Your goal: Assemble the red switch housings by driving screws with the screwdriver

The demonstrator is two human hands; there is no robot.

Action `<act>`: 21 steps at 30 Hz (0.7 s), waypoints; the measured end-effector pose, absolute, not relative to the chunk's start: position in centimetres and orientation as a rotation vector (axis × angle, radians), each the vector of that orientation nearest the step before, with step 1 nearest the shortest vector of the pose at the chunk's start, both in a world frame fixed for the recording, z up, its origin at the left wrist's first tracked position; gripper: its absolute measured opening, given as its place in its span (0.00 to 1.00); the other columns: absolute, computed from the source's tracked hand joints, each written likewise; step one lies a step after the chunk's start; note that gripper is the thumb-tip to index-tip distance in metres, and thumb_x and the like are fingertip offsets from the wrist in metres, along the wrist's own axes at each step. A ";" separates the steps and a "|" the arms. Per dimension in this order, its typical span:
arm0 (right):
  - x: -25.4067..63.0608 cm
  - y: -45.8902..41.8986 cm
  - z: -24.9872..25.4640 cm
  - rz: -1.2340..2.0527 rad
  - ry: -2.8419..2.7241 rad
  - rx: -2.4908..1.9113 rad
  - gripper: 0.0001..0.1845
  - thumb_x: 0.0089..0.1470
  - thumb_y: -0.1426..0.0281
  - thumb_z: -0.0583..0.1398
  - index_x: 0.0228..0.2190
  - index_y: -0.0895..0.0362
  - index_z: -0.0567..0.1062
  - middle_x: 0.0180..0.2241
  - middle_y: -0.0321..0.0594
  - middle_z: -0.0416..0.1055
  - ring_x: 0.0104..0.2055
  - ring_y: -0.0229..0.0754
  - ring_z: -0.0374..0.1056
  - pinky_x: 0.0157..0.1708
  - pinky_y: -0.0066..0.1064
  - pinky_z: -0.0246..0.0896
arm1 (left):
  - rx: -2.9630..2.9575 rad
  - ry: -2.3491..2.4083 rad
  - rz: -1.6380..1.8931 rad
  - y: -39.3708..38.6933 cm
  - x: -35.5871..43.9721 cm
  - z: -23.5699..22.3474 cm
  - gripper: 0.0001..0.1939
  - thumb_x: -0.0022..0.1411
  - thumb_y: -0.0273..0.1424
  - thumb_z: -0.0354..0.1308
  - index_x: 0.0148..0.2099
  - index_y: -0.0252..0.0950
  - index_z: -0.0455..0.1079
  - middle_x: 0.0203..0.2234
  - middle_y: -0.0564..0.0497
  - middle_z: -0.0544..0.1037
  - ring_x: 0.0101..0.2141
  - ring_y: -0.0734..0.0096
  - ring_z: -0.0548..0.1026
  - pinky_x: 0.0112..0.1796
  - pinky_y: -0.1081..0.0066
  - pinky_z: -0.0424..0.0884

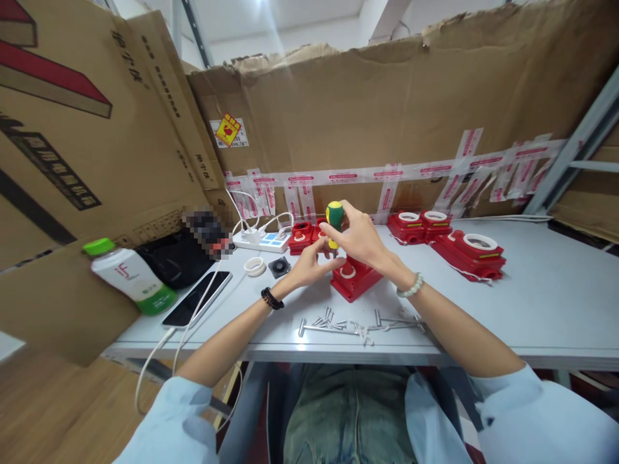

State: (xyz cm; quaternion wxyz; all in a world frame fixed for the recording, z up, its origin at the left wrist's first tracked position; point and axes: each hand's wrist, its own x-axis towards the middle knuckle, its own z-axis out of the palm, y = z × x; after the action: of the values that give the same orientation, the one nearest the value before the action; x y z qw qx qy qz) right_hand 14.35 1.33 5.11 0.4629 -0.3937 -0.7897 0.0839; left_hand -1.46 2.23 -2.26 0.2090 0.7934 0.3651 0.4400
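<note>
My right hand (360,237) is closed round the green and yellow handle of a screwdriver (335,216), which stands upright, tip down. Beneath it sits a red housing (355,283) with a white ring on its near part. At the far left side of this housing is my left hand (309,264), its thumb and fingers drawn together around the screwdriver's lower end. What they pinch is hidden. Close in front of the housing lie several loose screws (329,318) and metal T-shaped bars (329,329) with white string.
More red housings with white rings (467,254) stand at the right; smaller red parts (300,237) sit by a power strip (264,240). A white ring (254,267), black square part (279,267), phone (198,299) and bottle (130,277) are at the left. Cardboard (338,116) walls the back.
</note>
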 end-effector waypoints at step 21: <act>16.5 0.4 7.6 0.420 -1.780 -0.738 0.19 0.56 0.58 0.59 0.46 0.55 0.67 0.35 0.39 0.72 0.37 0.43 0.72 0.37 0.35 0.68 | 2.435 1.066 1.209 0.4 -2.5 -0.7 0.11 0.63 0.38 0.59 0.37 0.34 0.72 0.31 0.48 0.79 0.31 0.70 0.74 0.33 0.71 0.66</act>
State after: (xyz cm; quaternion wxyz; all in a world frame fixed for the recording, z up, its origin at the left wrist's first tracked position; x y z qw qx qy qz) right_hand 16.51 0.38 7.61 0.5518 -0.3122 -0.7527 0.1774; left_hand -2.48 0.40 -0.68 0.1103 0.8288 0.3629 0.4114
